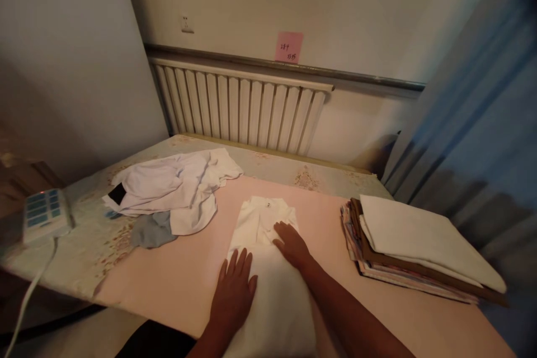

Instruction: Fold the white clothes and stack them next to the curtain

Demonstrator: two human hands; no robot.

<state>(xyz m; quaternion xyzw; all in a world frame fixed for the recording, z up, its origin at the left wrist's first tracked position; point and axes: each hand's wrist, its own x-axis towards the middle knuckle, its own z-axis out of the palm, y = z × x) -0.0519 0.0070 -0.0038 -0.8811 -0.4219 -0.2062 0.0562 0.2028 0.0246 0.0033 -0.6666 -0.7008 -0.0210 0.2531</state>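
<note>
A white shirt (279, 302) lies folded into a long narrow strip on the pink mat (163, 277), its collar end pointing away from me. My left hand (234, 291) rests flat on the shirt's left edge, fingers stretched out. Farther up, my right hand (292, 243) lies on the right side near the collar, its fingers extended over the cloth. Neither hand grips the fabric. The shirt's near end runs out of the bottom of the view.
Crumpled white garments (168, 182) and a grey cloth (153, 229) lie at the left. On the right is a stack of folded clothes (428, 240). A power strip (46, 215) with a cord sits at the left table edge. Behind the table are a radiator (251, 109) and blue curtain (474, 140).
</note>
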